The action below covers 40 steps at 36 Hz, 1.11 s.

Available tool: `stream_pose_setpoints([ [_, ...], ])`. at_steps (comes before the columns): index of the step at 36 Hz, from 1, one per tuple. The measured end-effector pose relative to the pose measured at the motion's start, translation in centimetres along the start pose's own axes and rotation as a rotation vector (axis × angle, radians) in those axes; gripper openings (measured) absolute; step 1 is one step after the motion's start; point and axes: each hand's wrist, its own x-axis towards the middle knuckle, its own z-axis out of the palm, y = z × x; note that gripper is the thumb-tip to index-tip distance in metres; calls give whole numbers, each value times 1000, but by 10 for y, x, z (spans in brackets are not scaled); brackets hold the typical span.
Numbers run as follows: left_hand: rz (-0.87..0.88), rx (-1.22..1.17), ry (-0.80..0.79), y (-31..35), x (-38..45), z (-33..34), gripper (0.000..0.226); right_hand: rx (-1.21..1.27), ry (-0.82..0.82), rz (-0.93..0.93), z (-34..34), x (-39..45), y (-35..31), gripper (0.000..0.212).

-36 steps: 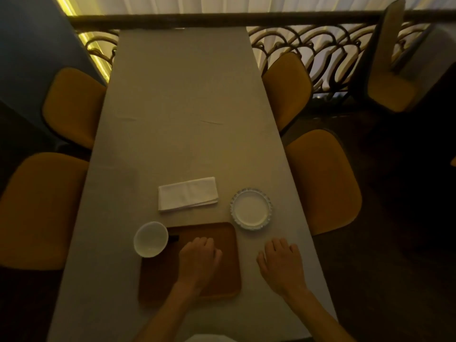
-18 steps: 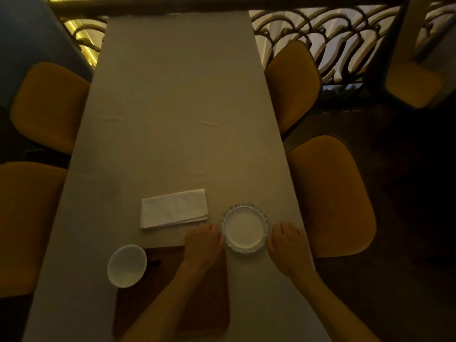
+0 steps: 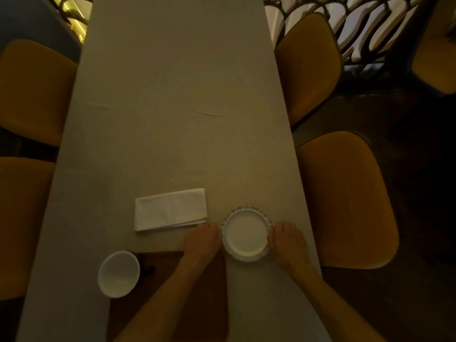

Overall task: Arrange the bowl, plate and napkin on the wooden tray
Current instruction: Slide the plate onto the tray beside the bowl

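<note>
head view: nothing on the tray yet

your left hand [image 3: 202, 239] and right hand [image 3: 287, 239] cup the plate [image 3: 245, 234] at its sides, on the table right of the wooden tray [image 3: 212, 299]. bowl [image 3: 119, 274] overlaps the tray's left corner; napkin [image 3: 170, 209] lies beyond it.

Both bare forearms reach forward from the bottom of the view, angled slightly toward each other. The left hand [image 3: 201, 239] lies palm down, knuckles up, fingers curled downward at the tips. The right hand [image 3: 287, 239] mirrors it, also palm down with fingers bent forward and down. The two hands sit level with one another, well apart, their inner edges facing. Whether the fingertips press on anything cannot be told in the dim light.
</note>
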Motion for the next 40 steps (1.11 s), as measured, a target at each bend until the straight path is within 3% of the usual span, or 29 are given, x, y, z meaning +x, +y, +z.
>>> stream_pose_setpoints([
  [2,19,-44,-4,-1,1,1,23,4,-14,-24,3,1,-1,65],
  [4,15,-81,-38,-2,1,3,23,-2,-51,-44,8,2,-2,71],
  [7,3,-115,-93,-3,-1,7,20,14,-91,-42,14,1,-2,61],
  [12,-11,-137,-124,-3,-3,8,16,10,-53,-49,15,2,0,10],
  [22,-58,-243,-213,2,-13,7,27,260,-88,13,12,-6,-3,23],
  [26,-102,-338,-191,5,-16,6,30,355,-134,82,2,-7,-9,8],
  [40,-223,-477,-160,14,-7,3,21,404,-163,102,5,-3,-8,9],
])
